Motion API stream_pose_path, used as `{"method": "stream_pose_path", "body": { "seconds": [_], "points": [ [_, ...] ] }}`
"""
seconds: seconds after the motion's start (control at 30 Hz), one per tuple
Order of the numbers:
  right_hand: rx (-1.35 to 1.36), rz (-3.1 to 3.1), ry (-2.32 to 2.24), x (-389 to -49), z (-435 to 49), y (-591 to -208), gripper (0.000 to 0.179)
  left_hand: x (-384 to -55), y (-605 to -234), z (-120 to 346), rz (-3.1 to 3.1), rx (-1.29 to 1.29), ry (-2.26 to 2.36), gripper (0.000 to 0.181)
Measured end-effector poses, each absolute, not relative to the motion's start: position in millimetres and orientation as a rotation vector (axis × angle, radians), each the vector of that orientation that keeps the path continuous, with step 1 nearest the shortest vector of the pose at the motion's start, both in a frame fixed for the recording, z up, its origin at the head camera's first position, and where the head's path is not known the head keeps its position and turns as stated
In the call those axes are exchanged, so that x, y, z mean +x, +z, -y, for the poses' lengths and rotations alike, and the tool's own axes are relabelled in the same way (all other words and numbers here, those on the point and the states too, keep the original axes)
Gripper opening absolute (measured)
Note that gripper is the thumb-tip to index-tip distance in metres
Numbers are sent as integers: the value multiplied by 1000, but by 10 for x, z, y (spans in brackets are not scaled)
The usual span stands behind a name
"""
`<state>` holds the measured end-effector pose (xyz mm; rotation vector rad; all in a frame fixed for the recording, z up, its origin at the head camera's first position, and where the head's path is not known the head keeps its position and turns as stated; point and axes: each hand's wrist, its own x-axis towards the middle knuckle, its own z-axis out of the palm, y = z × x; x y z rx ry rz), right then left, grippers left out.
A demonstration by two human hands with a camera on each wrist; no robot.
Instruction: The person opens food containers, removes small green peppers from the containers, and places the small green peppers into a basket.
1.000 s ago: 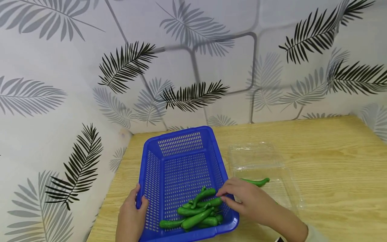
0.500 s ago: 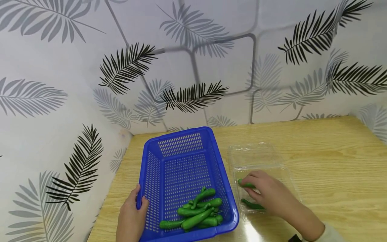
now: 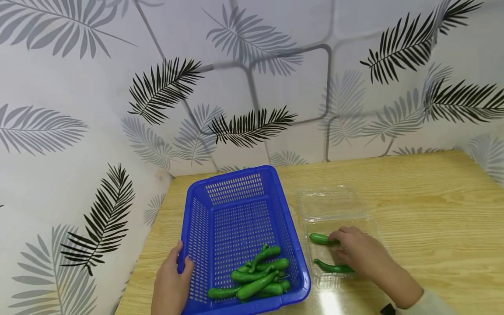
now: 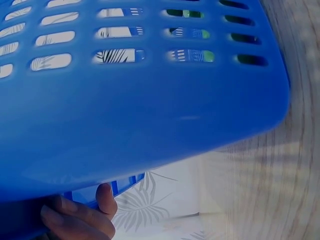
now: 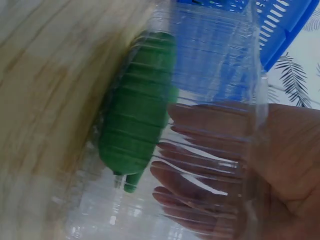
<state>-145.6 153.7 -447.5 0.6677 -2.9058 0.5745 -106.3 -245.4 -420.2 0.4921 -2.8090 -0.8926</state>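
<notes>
My left hand (image 3: pixel 172 282) grips the left rim of a blue plastic basket (image 3: pixel 289 218), thumb over the edge. In the left wrist view, bent fingers (image 4: pixel 82 217) show beneath the basket's wall (image 4: pixel 125 115). Several green chili peppers (image 3: pixel 256 280) lie heaped in the basket's near right part. My right hand (image 3: pixel 364 251) is inside a clear plastic container (image 3: pixel 309 258), fingertips at the right end of a green pepper (image 3: pixel 320 238). A second pepper (image 3: pixel 332 267) lies nearer in it, partly under the hand. Through the container's wall, loosely bent fingers (image 5: pixel 195 165) show beside a pepper (image 5: pixel 137 105).
The container's hinged lid (image 3: pixel 328 202) lies folded back behind it. Both containers stand side by side on a wooden table (image 3: pixel 433 210). A leaf-patterned wall (image 3: pixel 275 87) rises behind and at the left.
My right hand has gone from the basket's right rim into the clear container, then shifted slightly right along the farther pepper, exposing more of both peppers. The left hand stays on the basket.
</notes>
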Motion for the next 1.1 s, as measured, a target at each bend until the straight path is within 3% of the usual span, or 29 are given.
{"method": "stream_pose_path", "body": {
  "seconds": [0.8, 1.1],
  "points": [
    [693, 2814, 576, -1592, -1495, -4694, 20, -1068, -4199, 2447, 2813, 499, -881, 51],
    [703, 2751, 609, -1565, -1469, -4474, 23, -1072, -4212, 2445, 2812, 505, -866, 51]
  ]
}}
